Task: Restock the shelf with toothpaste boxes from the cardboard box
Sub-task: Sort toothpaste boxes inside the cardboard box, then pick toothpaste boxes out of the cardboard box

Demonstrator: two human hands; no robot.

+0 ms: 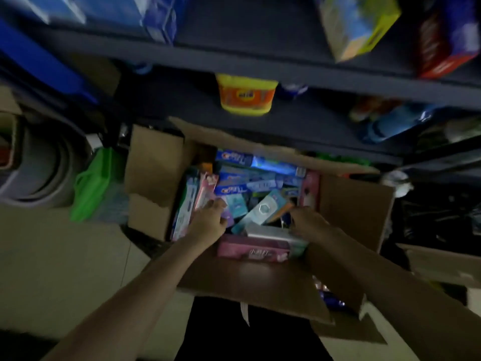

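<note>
A green bag [89, 183] lies on the floor at left; a yellow tub [246, 95] sits far; a blurred yellow-green carton [356, 27] stands far right.

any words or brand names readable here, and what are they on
None can be read with certainty.
Blue toothpaste boxes in the cardboard box: white logo, upside down and blurred.
Pink box: white lettering, blurred.
Yellow tub on the shelf: blue label mark, illegible.
</note>
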